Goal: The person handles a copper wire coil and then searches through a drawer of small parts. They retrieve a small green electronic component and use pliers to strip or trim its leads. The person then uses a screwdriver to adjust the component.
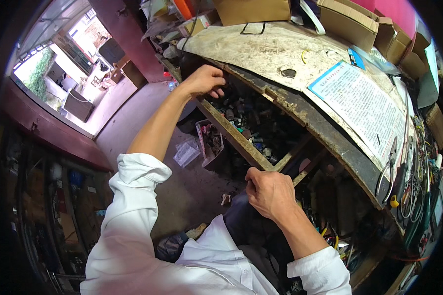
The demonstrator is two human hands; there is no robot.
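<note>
The wooden drawer (236, 133) juts from under the table (261, 46), with a jumble of small parts (253, 140) inside; its front rail lies between the person's hands, its long axis slanting from a far left end to a near right corner. The left hand (205, 81) is at the drawer's far left end, fingers curled down; whether it touches the wood or holds anything cannot be told. The right hand (273, 193) is the nearer one to the drawer's front right corner, closed into a loose fist with its knuckles up; its grasp is hidden. Below the drawer's front stands an open box (214, 160), with a clear plastic packet (187, 151) left of it. Above the drawer, on the table, lies a printed sheet (359, 108).
</note>
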